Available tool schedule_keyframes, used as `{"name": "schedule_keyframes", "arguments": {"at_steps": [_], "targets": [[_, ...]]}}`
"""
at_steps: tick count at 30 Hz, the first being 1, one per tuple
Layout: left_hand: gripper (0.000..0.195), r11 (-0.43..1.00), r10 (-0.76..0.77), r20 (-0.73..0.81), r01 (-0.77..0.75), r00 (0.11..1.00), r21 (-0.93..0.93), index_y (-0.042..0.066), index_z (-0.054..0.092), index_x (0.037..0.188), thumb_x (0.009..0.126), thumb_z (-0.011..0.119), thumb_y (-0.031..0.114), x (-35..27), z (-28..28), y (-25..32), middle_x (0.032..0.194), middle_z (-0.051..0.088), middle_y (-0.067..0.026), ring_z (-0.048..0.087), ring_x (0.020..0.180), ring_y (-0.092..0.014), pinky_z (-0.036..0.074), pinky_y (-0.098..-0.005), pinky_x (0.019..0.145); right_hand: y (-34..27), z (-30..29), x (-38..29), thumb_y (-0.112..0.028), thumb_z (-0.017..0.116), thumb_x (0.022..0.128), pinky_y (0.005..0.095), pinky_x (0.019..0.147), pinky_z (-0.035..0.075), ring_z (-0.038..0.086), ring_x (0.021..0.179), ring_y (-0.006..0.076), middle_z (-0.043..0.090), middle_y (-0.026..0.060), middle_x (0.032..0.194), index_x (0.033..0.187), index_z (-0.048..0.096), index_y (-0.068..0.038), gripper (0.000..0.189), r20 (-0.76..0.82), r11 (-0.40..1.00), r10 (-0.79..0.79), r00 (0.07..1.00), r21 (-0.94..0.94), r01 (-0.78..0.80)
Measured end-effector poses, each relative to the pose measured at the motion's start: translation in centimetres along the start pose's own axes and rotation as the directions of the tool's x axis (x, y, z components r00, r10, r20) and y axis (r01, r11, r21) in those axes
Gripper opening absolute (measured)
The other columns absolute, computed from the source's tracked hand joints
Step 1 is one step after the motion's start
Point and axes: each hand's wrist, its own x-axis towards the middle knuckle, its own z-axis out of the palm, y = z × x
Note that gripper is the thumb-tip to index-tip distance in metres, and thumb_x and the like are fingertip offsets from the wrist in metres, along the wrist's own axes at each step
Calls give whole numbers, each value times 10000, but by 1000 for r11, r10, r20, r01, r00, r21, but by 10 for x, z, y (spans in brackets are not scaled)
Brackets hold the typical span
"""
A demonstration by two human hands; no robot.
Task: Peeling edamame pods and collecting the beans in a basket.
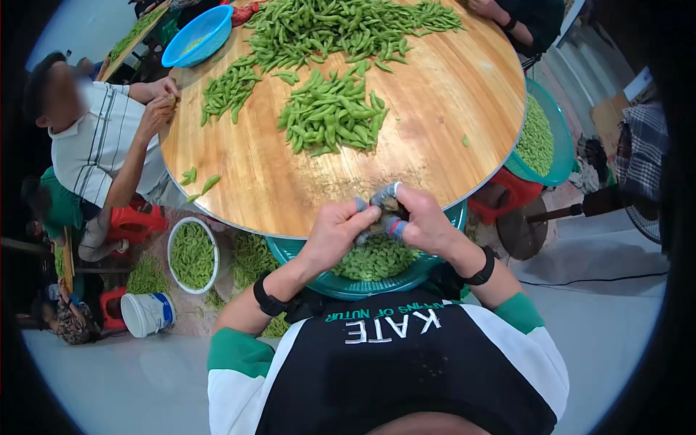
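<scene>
My left hand and my right hand meet over the near edge of the round wooden table. Grey-blue coverings wrap several fingertips on both hands. The fingers are bent close together; whether a pod is pinched between them cannot be told. Below them, partly under the table's edge, is a teal plastic basket with shelled green beans in it. A heap of green soybean pods lies on the table beyond my hands, with a smaller pile to its left and a large pile behind.
A blue bowl stands at the table's far left. A person sits at the left, another person's arm shows at the far right. A white bucket of pods is on the floor; a teal basin of beans rests on a red stool.
</scene>
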Motion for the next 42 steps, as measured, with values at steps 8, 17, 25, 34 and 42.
{"name": "schedule_keyframes", "arguments": {"at_steps": [8, 17, 25, 34, 42], "targets": [[156, 381, 363, 23, -170, 932, 909, 14, 657, 882, 772, 716, 106, -72, -49, 51, 711, 581, -79, 579, 655, -231, 464, -340, 603, -19, -16, -11, -22, 627, 760, 396, 682, 504, 614, 791, 379, 628, 160, 841, 959, 568, -8, 208, 315, 944, -39, 948, 323, -68], [208, 25, 565, 134, -179, 814, 983, 49, 648, 945, 753, 592, -11, 15, -109, 63, 948, 533, -157, 523, 939, -346, 458, -428, 783, -27, -10, -7, -97, 575, 887, 426, 759, 495, 590, 860, 408, 576, 220, 1019, 1117, 524, 12, 260, 388, 967, -76, 918, 253, -28], [200, 91, 622, 147, -258, 769, 962, 46, 635, 993, 794, 622, 26, 83, -136, 34, 945, 539, -131, 548, 890, -313, 461, -384, 717, -18, -12, -10, -80, 482, 957, 306, 641, 493, 595, 682, 170, 572, 93, 876, 1323, 423, 0, 379, 333, 828, 59, 941, 510, -233], [119, 985, 165, -148, -157, 975, 68, 22, 640, 956, 870, 661, 102, 20, -70, 46, 792, 638, -26, 544, 611, -58, 436, -203, 521, -29, -1, 12, -122, 388, 987, 185, 463, 383, 491, 545, 52, 576, 19, 858, 1400, 393, -57, 418, 294, 479, 254, 921, 789, -384], [80, 993, 62, -3, -62, 998, -99, 21, 641, 894, 862, 672, 87, 12, -31, 31, 691, 592, 3, 476, 515, -26, 314, -172, 425, -30, 5, 10, -136, 437, 972, 164, 421, 373, 495, 550, 38, 588, 19, 881, 1440, 344, -69, 482, 288, 317, 243, 926, 879, -357]]}}
